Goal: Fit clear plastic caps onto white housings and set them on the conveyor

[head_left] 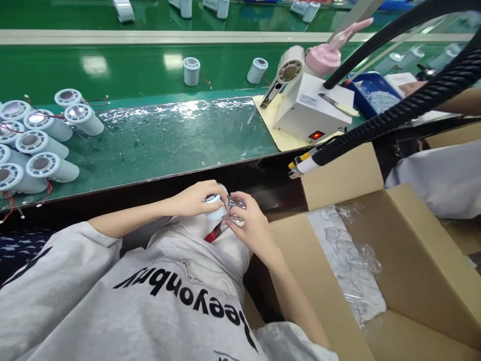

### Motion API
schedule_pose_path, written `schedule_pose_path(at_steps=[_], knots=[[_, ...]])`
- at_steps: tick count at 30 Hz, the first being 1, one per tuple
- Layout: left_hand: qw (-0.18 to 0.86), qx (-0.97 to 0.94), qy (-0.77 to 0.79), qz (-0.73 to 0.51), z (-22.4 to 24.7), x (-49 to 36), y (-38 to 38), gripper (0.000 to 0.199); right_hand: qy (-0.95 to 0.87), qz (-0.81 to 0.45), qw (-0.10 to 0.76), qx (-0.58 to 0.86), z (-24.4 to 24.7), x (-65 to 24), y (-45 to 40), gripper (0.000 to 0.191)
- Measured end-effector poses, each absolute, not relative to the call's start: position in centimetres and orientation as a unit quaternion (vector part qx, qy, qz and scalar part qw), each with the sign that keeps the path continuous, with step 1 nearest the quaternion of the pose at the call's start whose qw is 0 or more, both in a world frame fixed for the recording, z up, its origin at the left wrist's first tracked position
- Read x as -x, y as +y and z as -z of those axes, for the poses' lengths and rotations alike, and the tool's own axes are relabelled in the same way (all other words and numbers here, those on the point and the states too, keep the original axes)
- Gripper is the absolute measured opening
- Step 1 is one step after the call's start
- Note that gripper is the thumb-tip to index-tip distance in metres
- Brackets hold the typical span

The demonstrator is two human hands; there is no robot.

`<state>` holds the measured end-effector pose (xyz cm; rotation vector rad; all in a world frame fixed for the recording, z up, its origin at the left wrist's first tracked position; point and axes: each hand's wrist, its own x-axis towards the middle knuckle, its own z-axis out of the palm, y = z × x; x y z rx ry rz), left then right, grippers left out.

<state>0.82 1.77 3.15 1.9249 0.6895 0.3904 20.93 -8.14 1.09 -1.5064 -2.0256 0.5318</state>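
Left hand [196, 199] gripping cylinder [215, 210], right hand [251, 223] pinching clear piece [238, 203], below bench [180, 145]'s near edge. Wire [228, 212] between could snag if crowded.

The left hand [194, 199] and right hand [253, 224] (fingers [240, 195] curled) sit close together above the lap [230, 248].

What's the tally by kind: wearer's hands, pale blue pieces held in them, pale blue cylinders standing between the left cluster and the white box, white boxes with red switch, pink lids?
Left hand and right hand: 2
Held pale blue piece: 1
Standing cylinders: 2
White box: 1
Pink lid: 1
Total: 7
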Motion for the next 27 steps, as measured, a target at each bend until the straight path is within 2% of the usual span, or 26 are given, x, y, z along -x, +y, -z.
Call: schedule_pose_path(at_steps=[3,6,13,15,17,18,21,27], knots=[[0.508,-0.781,0.301,-0.204,-2.5,-0.5,1.3,0.036,-0.69,-0.308,0.35,0.553,-1.3,-20.8,-8.1,0.019],[0.518,-0.775,0.282,-0.225,-1.2,-0.1,1.2,0.059,-0.634,-0.346,0.402,0.563,-1.7,-20.6,-8.1,0.024],[0.563,-0.778,0.204,-0.189,-0.2,0.3,0.7,0.062,-0.503,-0.428,0.483,0.575,-1.7,-20.9,-8.1,0.037],[0.595,-0.751,0.219,-0.184,-0.6,0.3,0.4,0.065,-0.485,-0.447,0.512,0.551,-1.5,-21.1,-8.2,0.032],[0.642,-0.701,0.244,-0.194,-0.8,0.3,0.0,0.066,-0.533,-0.438,0.491,0.531,-1.4,-21.3,-8.5,0.016],[0.667,-0.672,0.253,-0.198,-0.9,0.3,-0.1,0.066,-0.571,-0.421,0.468,0.527,-1.3,-21.3,-8.7,0.015],[0.717,-0.617,0.265,-0.186,-0.9,0.5,-0.2,0.07,-0.646,-0.357,0.42,0.527,-1.0,-21.6,-9.4,0.033],[0.709,-0.642,0.234,-0.177,-1.4,0.8,-0.1,0.078,-0.627,-0.404,0.44,0.501,-0.2,-22.0,-10.2,0.04]])
